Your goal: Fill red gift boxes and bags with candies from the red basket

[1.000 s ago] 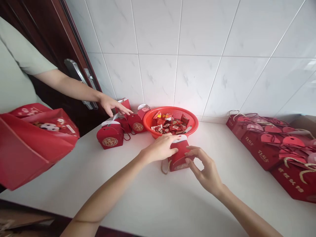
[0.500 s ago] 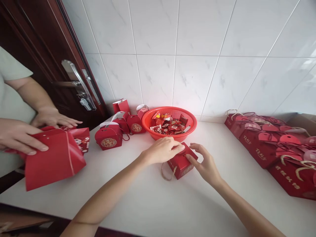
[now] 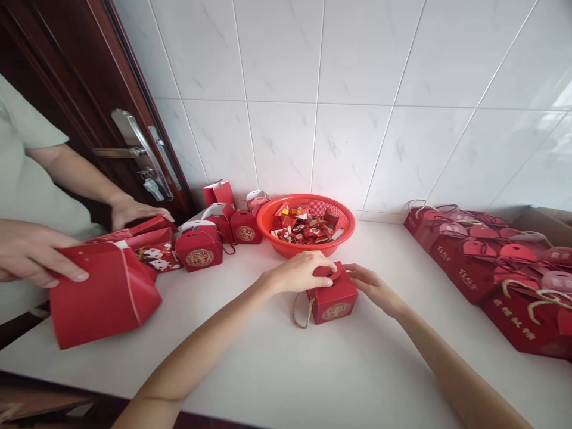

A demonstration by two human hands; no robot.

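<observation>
A small red gift box (image 3: 334,305) with a gold round emblem stands on the white table in front of me. My left hand (image 3: 304,273) has its thumb and fingers closed on the rounded top flap of the box. A twisted rope handle (image 3: 302,322) hangs down at the box's left side. My right hand (image 3: 378,289) lies against the back right edge of the box, its fingers stretched out and the tips partly hidden behind it. Just behind the box is a red plastic basket (image 3: 273,243) with wrapped candies (image 3: 308,226) in it.
Several finished-looking red boxes (image 3: 465,271) stand in rows at the right. More small red boxes (image 3: 199,253) are left of the basket. At far left, another person's hands (image 3: 31,253) hold a large red bag (image 3: 102,292). A tiled wall (image 3: 286,143) closes off the back.
The gift box has turned so its emblem side faces me more. My right hand has shifted from its top to its right side. The other person's farther hand has moved right.
</observation>
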